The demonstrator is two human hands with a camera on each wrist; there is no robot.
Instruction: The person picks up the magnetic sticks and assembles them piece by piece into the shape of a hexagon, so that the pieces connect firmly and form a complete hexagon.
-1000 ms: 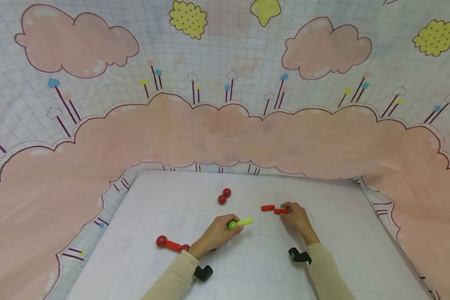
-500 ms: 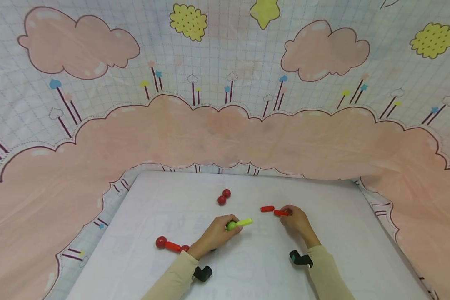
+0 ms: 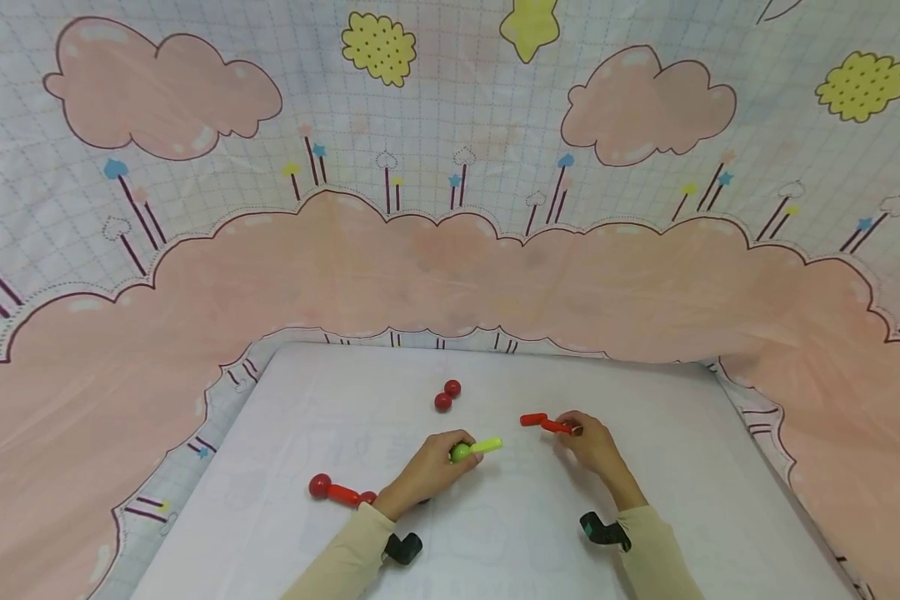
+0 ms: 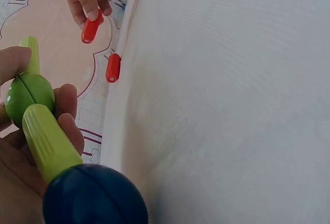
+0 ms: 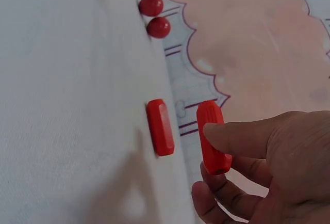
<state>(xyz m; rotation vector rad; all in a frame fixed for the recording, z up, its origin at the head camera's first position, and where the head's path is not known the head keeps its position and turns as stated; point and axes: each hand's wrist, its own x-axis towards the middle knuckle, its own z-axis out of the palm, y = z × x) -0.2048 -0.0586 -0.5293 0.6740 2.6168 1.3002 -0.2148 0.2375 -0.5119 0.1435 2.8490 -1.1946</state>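
My left hand (image 3: 429, 468) grips a joined toy piece. Its green ball (image 4: 31, 97) sits between two yellow-green rods (image 4: 47, 139), and a dark blue ball (image 4: 95, 195) caps the near end in the left wrist view. Between thumb and fingers, my right hand (image 3: 598, 448) pinches a red rod (image 5: 209, 113), raised off the table and tilted. Just left of it, a second red rod (image 5: 161, 127) lies on the white table (image 3: 645, 400). Farther back rest two red balls (image 3: 452, 388), side by side.
At the left lies a joined piece with a red ball (image 3: 320, 486), a red rod (image 3: 342, 494) and another red ball (image 3: 367, 498), partly covered by my left forearm. A patterned cloth (image 3: 435, 267) hangs behind the table. Black wrist cameras (image 3: 604, 531) stick out from both sleeves.
My right hand has taken the red rod up off the table, tilting it and shifting slightly left. My left hand keeps its grip almost in place. The head view has shifted a little.
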